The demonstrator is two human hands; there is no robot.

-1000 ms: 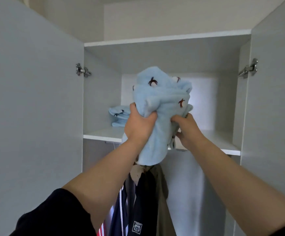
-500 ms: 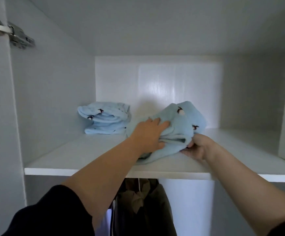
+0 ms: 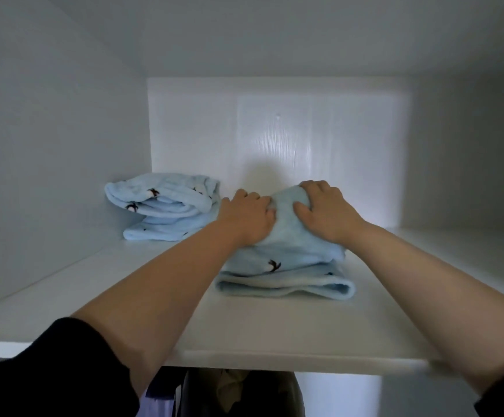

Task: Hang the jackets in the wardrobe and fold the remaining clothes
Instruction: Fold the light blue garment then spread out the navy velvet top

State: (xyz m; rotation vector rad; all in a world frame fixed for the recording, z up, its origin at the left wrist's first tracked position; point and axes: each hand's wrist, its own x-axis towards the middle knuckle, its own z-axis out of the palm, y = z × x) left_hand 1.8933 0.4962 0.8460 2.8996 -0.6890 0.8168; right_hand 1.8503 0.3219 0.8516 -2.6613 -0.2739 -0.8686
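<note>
Now: both hands | left hand (image 3: 246, 216), right hand (image 3: 324, 210) grip folded blue fleece garment (image 3: 286, 266) | seating it on shelf (image 3: 274, 326) beside folded twin (image 3: 166, 213).

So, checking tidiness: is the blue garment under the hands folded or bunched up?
Folded: the blue garment lies in flat stacked layers on the shelf, both hands pressing its top.
</note>
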